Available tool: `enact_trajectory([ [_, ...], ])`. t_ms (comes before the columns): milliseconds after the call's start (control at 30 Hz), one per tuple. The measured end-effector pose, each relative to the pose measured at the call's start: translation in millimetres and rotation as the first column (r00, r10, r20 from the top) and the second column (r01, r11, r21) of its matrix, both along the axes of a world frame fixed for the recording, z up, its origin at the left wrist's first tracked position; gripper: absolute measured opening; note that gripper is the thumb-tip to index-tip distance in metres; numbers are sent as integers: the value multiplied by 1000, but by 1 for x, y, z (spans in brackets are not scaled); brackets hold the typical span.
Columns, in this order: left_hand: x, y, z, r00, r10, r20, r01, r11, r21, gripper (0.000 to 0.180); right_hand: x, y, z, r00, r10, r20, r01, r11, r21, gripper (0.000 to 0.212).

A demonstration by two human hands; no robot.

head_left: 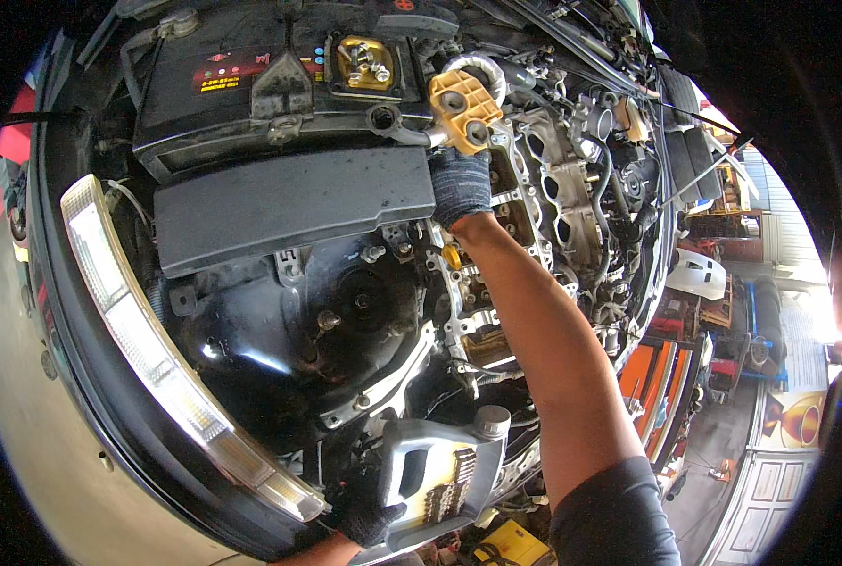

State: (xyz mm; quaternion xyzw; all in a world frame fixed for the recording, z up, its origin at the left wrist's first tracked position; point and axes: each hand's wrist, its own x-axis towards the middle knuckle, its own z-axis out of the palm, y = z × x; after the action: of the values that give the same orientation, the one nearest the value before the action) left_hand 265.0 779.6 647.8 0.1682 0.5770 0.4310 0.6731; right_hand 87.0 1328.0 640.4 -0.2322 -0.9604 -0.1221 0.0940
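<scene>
- Reaching deep into the open engine bay, the right hand (461, 186) wears a dark knit glove and its grip is wrapped over the lower edge of a yellow plastic part (465, 109) with round holes; that part sits just above the fingers, against a silvery ring.
- The left hand (364, 509), also in a dark glove, comes in from the lower edge with its grip closed through the handle of a grey plastic jug (440, 472).
- The jug is held upright at the front edge of the bay, well apart from the yellow part; its grey screw cap (493, 421) is on, and a dark printed label covers its right face. What is inside cannot be seen.
- A black battery (251, 85) lies at the upper left, with a narrow red and yellow label strip on its top and a yellowish terminal clamp (364, 64) at its right end.
- A flat black cover (289, 203) sits below the battery, and a rounded black housing (317, 330) below that.
- The exposed cylinder head (553, 189), with rows of open ports, runs to the right of the gloved hand.
- A long clear headlamp (157, 358) curves along the left rim of the bay.
- A yellow box (511, 547) shows at the bottom edge, just right of the jug.
</scene>
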Motion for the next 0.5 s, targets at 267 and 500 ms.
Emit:
enact_trajectory([
  [267,1,-1,-2,1000,-15,-1,15,1000,3,99,-1,8,-6,998,-1,-69,-6,995,-103,35],
  [500,1,-5,-2,999,-46,-3,46,999,4,98,11,32,35,997,0,-79,-24,953,-300,32],
])
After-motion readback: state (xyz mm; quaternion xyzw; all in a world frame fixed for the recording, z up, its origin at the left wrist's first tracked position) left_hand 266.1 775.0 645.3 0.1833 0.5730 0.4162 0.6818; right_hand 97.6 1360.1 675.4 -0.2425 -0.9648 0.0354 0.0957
